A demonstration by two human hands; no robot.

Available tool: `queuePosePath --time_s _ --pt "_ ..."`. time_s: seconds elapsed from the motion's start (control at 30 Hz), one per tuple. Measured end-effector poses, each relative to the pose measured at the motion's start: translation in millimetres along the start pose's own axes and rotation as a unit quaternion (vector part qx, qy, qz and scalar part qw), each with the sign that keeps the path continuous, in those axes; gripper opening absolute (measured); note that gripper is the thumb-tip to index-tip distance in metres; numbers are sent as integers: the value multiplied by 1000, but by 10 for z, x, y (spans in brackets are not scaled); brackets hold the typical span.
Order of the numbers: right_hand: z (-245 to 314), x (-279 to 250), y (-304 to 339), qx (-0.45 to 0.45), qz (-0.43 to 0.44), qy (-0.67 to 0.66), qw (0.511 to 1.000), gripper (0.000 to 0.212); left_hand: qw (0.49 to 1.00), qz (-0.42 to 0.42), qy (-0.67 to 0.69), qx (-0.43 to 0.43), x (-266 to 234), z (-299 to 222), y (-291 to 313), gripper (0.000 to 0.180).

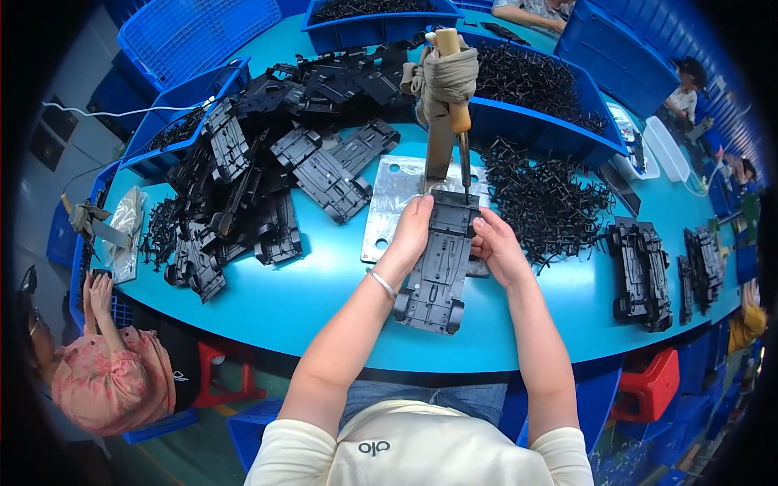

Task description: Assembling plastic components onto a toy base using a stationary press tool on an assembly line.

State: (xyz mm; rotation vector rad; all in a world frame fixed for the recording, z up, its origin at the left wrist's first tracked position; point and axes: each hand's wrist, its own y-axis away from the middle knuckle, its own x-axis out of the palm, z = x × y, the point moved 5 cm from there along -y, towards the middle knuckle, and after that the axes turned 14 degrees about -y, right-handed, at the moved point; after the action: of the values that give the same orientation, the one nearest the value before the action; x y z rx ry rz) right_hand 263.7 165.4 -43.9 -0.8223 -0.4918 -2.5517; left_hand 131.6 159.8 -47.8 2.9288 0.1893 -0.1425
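Observation:
Both of my hands grip a black plastic toy car chassis (438,271) near its far end. On its left edge is my left hand (416,229), the thumb lying along the top. My right hand (498,245) pinches the right edge, fingers curled beneath it. Just above the chassis' far end stands a soldering iron (464,162) with a wooden handle, tied by cloth to an upright bar (438,150). Its tip meets or nearly meets the plastic; I cannot tell which. A metal base plate (391,212) lies under the stand, partly hidden by my hands.
A heap of black chassis (243,170) covers the table's left side. Small black parts (551,202) lie loose on the right, before a full blue bin (539,134). More chassis (640,271) stand at far right. A co-worker (113,364) sits at left; red stools (648,385) flank the table.

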Motion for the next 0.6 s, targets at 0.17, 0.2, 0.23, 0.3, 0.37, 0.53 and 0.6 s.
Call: queuePosePath --time_s 0.17,0.2,0.23,0.3,0.37,0.53,0.6 --pt "17 13 4 -3 -6 9 1000 30 1000 -5 18 0 5 -35 12 34" --pt "17 14 0 -2 -6 9 1000 30 1000 -6 18 0 9 -34 5 34" --pt "16 9 -8 -1 -6 6 1000 30 999 -14 29 3 10 -32 -11 32" --pt "15 -8 -19 1 -7 2 1000 30 999 -22 39 6 24 -22 -23 31" --pt "13 -16 -26 4 -6 -3 1000 29 998 -29 49 14 25 -34 -21 31" --pt "-7 -13 -23 -4 -4 -5 1000 30 999 -34 8 21 -18 -59 4 31" --pt "-6 -15 -23 -1 -1 4 1000 31 999 -37 -1 24 -18 -83 12 30"
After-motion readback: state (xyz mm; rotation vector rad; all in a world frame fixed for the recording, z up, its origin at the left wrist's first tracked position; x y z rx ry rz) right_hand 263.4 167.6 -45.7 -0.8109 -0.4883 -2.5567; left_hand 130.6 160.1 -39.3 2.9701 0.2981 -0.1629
